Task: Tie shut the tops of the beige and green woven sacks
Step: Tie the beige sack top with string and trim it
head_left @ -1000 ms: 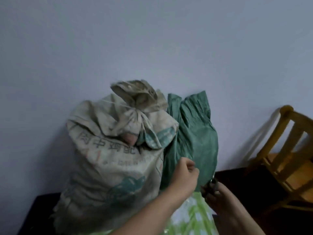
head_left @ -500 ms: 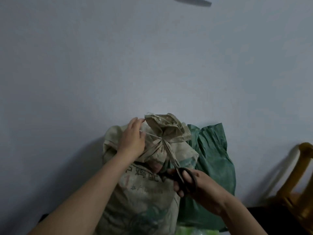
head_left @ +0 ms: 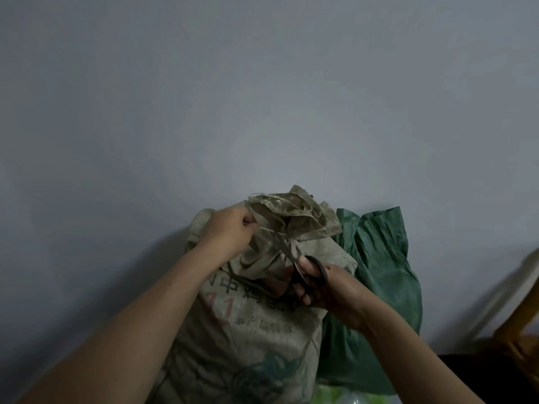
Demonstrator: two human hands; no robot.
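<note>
left hand (head_left: 230, 230) gripping gathered top of beige printed woven sack (head_left: 248, 330), right hand (head_left: 335, 293) holding black-handled scissors (head_left: 299, 272) at its neck, green woven sack (head_left: 379, 281) just beside

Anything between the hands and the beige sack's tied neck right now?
Nothing visible does. The left hand grips the gathered top of the beige sack, and the scissors in the right hand reach its neck. The green sack stands behind, to the right.

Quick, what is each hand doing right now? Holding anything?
Left hand: closed, pinching the gathered top of the beige sack.
Right hand: closed around the scissors, blades at the sack's tied neck.
</note>
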